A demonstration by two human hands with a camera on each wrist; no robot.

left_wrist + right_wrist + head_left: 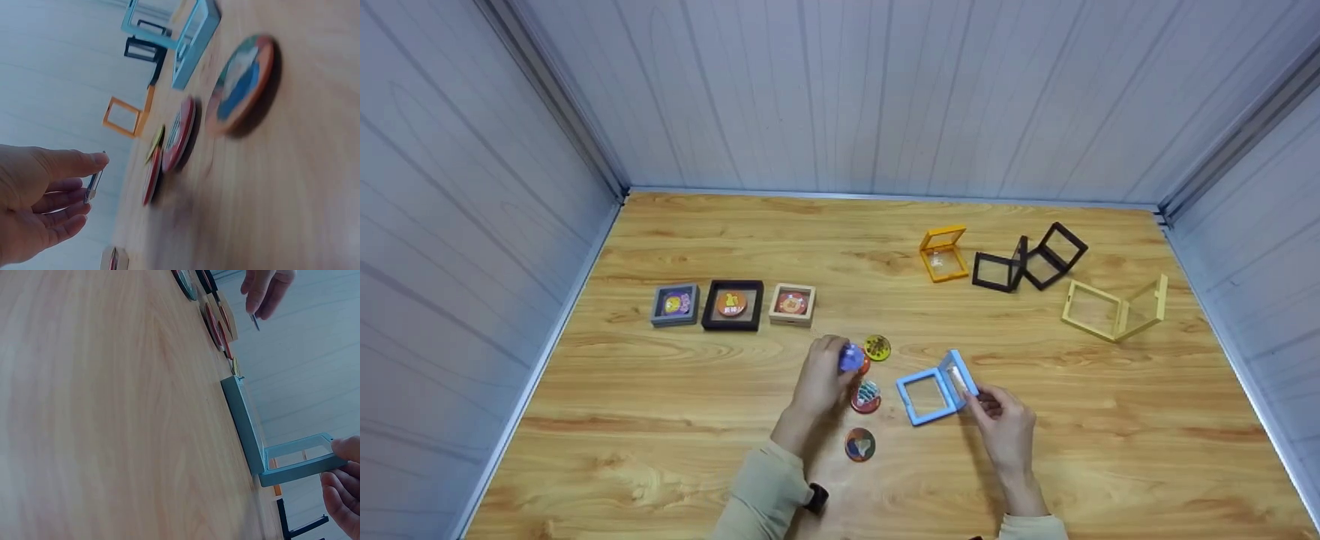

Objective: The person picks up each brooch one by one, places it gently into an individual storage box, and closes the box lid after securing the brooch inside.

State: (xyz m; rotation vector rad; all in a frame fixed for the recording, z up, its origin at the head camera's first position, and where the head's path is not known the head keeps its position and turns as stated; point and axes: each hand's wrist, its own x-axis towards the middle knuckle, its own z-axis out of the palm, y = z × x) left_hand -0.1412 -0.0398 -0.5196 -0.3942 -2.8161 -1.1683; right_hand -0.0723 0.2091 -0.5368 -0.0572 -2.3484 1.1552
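Three cases (733, 325) holding badges (731, 302), open blue case (948, 391)

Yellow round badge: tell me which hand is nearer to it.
Left. The left hand is just left of the yellow round badge, pinching a purple badge; the right hand is farther off, to its lower right in the head view, holding the open blue frame.

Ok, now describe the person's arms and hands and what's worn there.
On the left, a plain pale khaki fabric sleeve, with a small black object at its cuff; on the right, a matching khaki fabric sleeve. The left hand and right hand wear no gloves.
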